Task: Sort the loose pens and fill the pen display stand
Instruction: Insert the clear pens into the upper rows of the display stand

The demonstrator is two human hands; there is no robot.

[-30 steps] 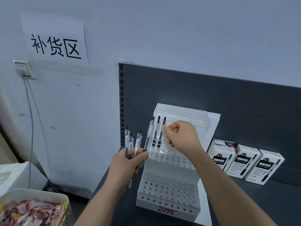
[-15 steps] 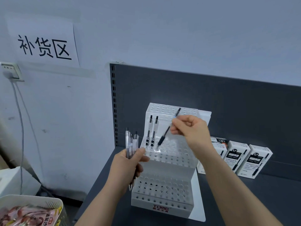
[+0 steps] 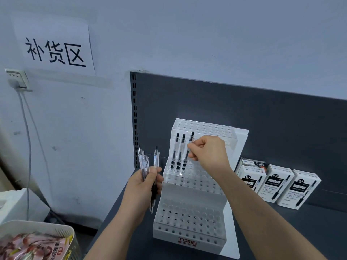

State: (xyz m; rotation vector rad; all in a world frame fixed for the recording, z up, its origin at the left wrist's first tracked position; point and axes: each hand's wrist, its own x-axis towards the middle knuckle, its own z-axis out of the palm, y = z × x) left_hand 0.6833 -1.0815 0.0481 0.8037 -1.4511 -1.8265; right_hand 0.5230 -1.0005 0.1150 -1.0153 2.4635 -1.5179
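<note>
Pens go in one at a time: my right grip (image 3: 210, 154) is pinched on a clear pen (image 3: 187, 156), thumb and forefinger closed on the upper barrel just below the black plunger. I hold it high so that the tip end is free to find its hole. The pen leans slightly, its lower end at the third hole from the left in the far row of the middle tier of the pen display stand (image 3: 187, 241). I cannot tell whether it is seated to the bottom. Just left of it, two pens (image 3: 176, 147) stand side by side, so this one carries the row on toward the right.

My left grip (image 3: 144, 186) is wrapped round a bundle of spare pens (image 3: 143, 164), plungers up, just left of the stand and not touching it. Held upright and close, they are a short reach for the right grip and already turned the way they must go in.

The stand sits on the dark shelf (image 3: 281, 233), its tiers stepping up toward the far back panel. The near tier and the top tier show only bare holes, so I judge the filling barely begun. White pen boxes (image 3: 277, 186) stand on the right, well apart from my work.
</note>
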